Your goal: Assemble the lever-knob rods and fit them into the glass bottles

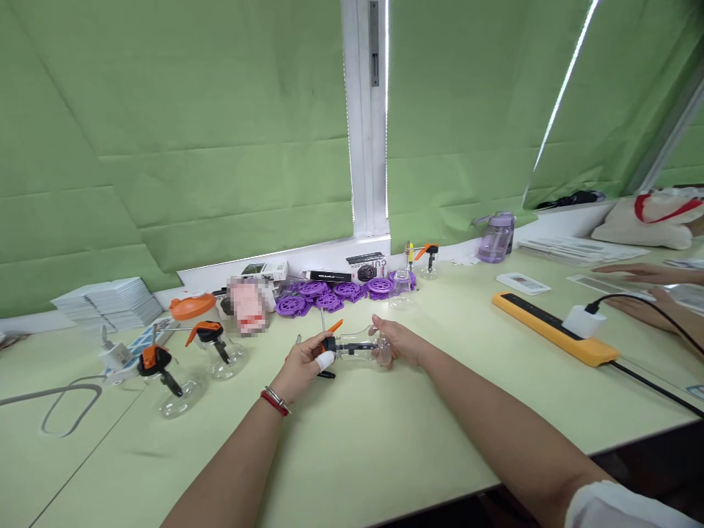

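Observation:
Between my two hands a clear bottle point(360, 347) lies on its side in the air, its black and orange lever top pointing left and a black tube inside it. My left hand point(305, 363), with a white wrap on one finger, is closed round the top end. My right hand point(397, 342) grips the bottle's base. Just under my left hand lies a dark, thin object point(326, 375), mostly hidden. To the left on the table are two similar bottles with black and orange tops, one standing point(227, 361) and one nearer point(184, 400). Another such bottle point(430, 270) is at the back.
Purple round plastic parts point(330, 299) line the back, beside a boxed cup holder point(367, 268). A yellow power strip point(550, 326) with a white charger lies right, near another person's hands point(641, 308). A purple water bottle point(496, 238) and stacked white boxes point(110, 302) stand farther back.

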A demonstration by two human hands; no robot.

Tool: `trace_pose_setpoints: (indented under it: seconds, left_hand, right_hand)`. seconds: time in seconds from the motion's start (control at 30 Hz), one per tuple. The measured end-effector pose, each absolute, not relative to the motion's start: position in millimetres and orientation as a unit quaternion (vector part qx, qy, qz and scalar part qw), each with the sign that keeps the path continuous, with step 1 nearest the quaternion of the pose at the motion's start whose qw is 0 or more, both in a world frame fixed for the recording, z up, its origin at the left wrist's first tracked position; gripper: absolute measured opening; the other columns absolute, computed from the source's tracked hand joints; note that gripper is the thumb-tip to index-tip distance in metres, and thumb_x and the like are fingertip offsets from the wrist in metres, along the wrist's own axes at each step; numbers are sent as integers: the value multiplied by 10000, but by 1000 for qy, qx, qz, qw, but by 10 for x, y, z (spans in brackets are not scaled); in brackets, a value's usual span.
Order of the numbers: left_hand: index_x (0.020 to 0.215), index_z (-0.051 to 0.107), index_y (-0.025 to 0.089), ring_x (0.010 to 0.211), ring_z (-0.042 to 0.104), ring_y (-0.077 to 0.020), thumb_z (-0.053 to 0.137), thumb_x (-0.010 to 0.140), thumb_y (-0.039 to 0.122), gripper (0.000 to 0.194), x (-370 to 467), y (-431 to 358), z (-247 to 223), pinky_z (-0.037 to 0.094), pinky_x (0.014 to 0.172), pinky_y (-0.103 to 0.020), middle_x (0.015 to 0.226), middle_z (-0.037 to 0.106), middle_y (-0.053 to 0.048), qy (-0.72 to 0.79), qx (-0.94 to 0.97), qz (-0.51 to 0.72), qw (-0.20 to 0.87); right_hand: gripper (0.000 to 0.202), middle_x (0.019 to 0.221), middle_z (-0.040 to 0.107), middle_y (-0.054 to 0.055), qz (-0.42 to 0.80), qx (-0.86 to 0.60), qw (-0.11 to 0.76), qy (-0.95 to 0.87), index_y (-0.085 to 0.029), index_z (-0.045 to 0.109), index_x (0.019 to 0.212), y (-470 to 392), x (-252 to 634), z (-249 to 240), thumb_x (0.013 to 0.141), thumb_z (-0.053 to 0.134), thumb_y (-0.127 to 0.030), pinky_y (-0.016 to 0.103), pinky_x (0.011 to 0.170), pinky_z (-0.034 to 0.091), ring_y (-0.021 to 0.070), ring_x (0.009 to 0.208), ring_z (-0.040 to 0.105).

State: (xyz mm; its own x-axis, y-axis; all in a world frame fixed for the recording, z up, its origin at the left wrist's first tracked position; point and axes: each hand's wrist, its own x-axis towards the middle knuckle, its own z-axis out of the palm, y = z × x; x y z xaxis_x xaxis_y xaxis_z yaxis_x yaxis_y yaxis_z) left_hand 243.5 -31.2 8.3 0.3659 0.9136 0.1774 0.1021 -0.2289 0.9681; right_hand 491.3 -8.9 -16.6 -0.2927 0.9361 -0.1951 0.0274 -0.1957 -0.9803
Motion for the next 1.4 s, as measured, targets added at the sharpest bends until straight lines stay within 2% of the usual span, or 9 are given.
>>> trace_pose_setpoints:
  seconds: [0.2,0.33,0.6,0.8,0.93,1.03,1.13,1.23,1.4]
  left_hand:
    - [1117,614,156,835,586,-165,706,651,314,500,2387,-272,119,462,844,-350,925,633,-34,413,615,451,497]
    - [1129,599,146,810,594,-154,705,656,331,519,2353,-240,108,464,856,-352,904,628,-31,406,598,468,509]
    - [1120,612,152,807,581,-144,701,642,319,514,2397,-256,94,474,840,-350,915,614,-22,409,608,469,492]
    - [1129,612,169,831,583,-140,698,648,301,506,2397,-237,43,467,850,-325,965,615,-21,404,628,460,480]
    - [1128,607,156,813,585,-144,701,649,298,508,2393,-246,70,474,841,-340,950,616,-30,402,623,455,493]
    - [1114,616,147,801,581,-148,703,650,296,495,2380,-246,96,474,839,-350,910,623,-31,413,619,455,489]
    - [1115,619,152,821,584,-157,710,644,307,504,2368,-251,115,475,853,-366,923,630,-34,413,602,465,500]
    - [1128,615,161,832,588,-159,712,642,318,520,2371,-272,134,473,864,-372,940,633,-31,403,600,471,505]
    - [1135,615,168,804,596,-146,710,639,308,524,2391,-308,160,469,857,-355,931,631,-28,407,619,466,484]
  right_hand:
    - [533,1094,563,92,641,-343,449,-519,-268,396,1253,-176,4926,-42,813,554,-523,331,635,540,178,751,665]
    - [690,1265,445,89,633,-277,457,-561,-324,361,1342,-203,4986,0,742,701,-291,338,764,511,183,888,653]
    - [632,951,598,50,641,-319,446,-538,-243,392,1301,-176,4987,-39,759,671,-410,319,639,523,183,686,683]
    - [534,606,621,34,623,-401,406,-535,-158,515,949,-145,4939,-69,796,442,-664,232,405,448,140,437,586]
    - [551,780,636,90,617,-401,418,-532,-137,549,874,-149,4924,-64,784,450,-672,245,434,490,157,568,628]
    - [506,1137,551,124,619,-362,459,-525,-183,538,1117,-189,4947,-15,792,551,-571,293,546,550,197,800,655]
    - [634,1260,473,98,638,-310,455,-539,-291,379,1329,-237,5003,49,772,660,-405,345,670,564,210,926,639]
    - [708,1172,543,93,648,-292,436,-552,-273,366,1343,-250,5045,70,728,714,-313,348,700,554,206,882,661]
    - [471,762,664,68,631,-364,414,-546,-146,540,1033,-182,5003,-14,785,577,-545,259,492,509,166,574,659]
